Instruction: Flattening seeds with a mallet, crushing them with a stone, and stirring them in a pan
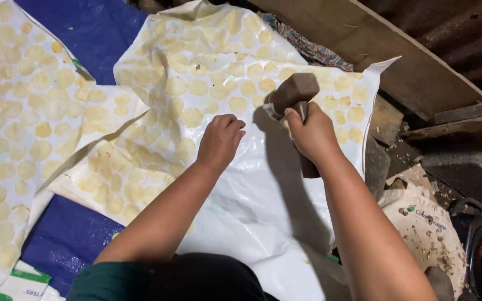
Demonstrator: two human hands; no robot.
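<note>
The person's right hand [312, 132] is wrapped tight around the handle of a brown wooden mallet [294, 92]. The fingers are closed all the way around the handle. The fat head of the mallet sits just above the fist, toward the top of the view, and the handle runs down and a bit to the right, with its end poking out under the wrist.

The left hand [220, 139] is curled into a loose fist and rests on the white plastic sheet [263, 189]. It looks as if it is pinching or pressing something small, but the fingers hide it, so that is hard to tell.

The two hands are near each other but not touching. The mallet head is up and to the right of the left hand, and the right hand is the one nearer to it.

Many flat, round, yellow discs [192, 117] lie in rows on the sheet, mostly above and left of the hands. A blue tarp [68, 234] shows under the sheets. Rough wooden boards [397, 61] lie at the right.
</note>
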